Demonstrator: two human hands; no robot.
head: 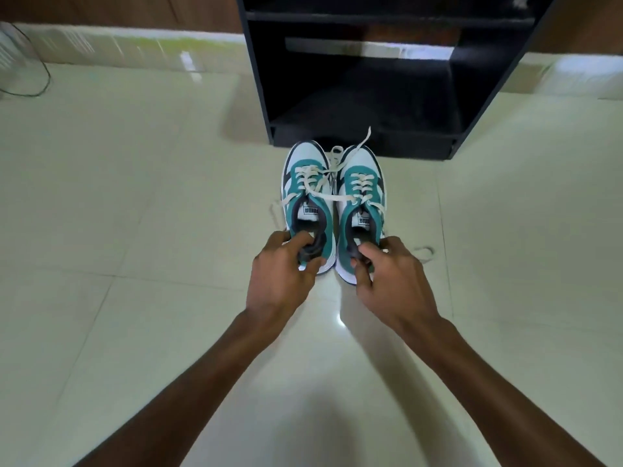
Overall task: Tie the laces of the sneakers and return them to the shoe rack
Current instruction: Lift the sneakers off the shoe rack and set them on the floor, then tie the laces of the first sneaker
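Note:
Two teal, white and black sneakers stand side by side on the floor, toes pointing at the rack. My left hand (283, 267) grips the heel collar of the left sneaker (305, 187). My right hand (391, 274) grips the heel collar of the right sneaker (362, 193). The cream laces (332, 197) lie loose and untied, crossing from one shoe to the other and trailing on the floor at both sides. The black shoe rack (367, 136) stands just beyond the toes, its lowest shelf dark with nothing visible on it.
Glossy pale floor tiles (135, 230) surround the shoes. A thin black cable (40, 85) loops on the floor at far left. A white skirting and wooden wall run behind the rack.

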